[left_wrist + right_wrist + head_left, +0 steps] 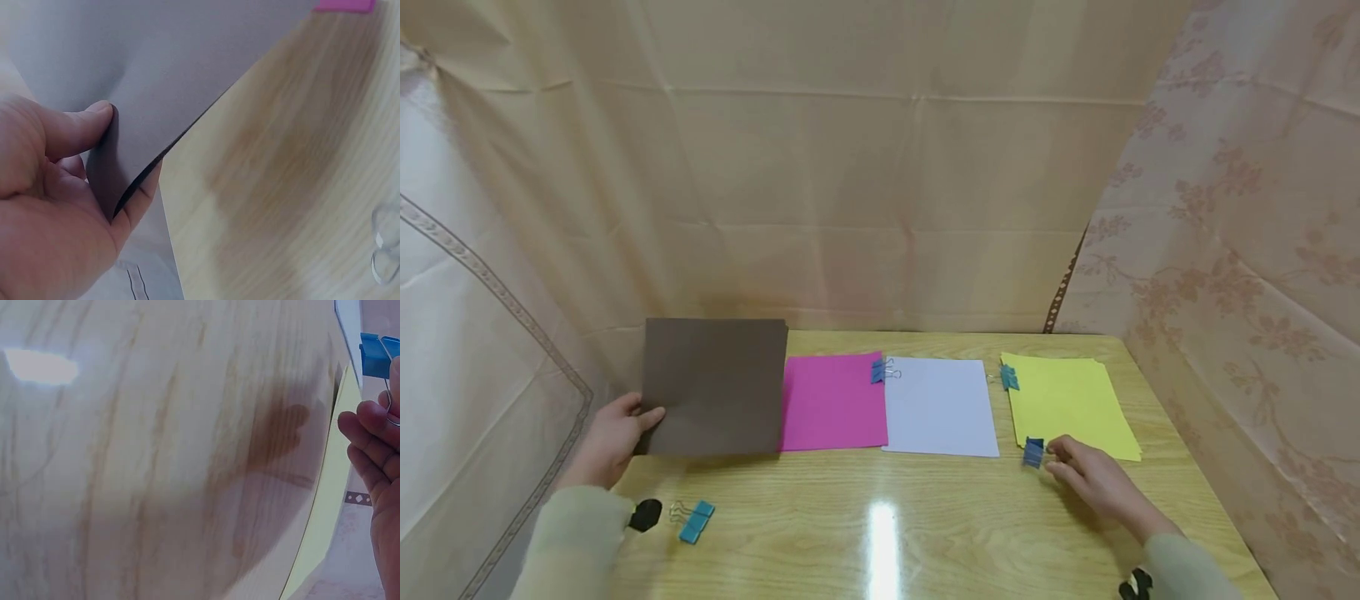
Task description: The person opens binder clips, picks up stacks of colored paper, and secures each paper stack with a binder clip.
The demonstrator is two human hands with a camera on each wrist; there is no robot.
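My left hand [608, 440] grips the left edge of a stack of dark brown paper [715, 387], thumb on top and fingers beneath; the left wrist view shows the sheets bending at that corner. In my right hand [1093, 477] a blue binder clip [1033, 452] is pinched by its wire handle, near the front left corner of the yellow paper [1067, 400]. That same clip [378, 356] shows at the right edge of the right wrist view. Another teal binder clip [1009, 377] sits on the yellow paper's left edge.
Pink paper [833, 402] with a blue binder clip [877, 372] on its right edge lies beside white paper [938, 408]. A loose blue binder clip [697, 522] lies on the wooden table [820, 525] near my left wrist. Cloth curtains [865, 167] hang behind and beside the table.
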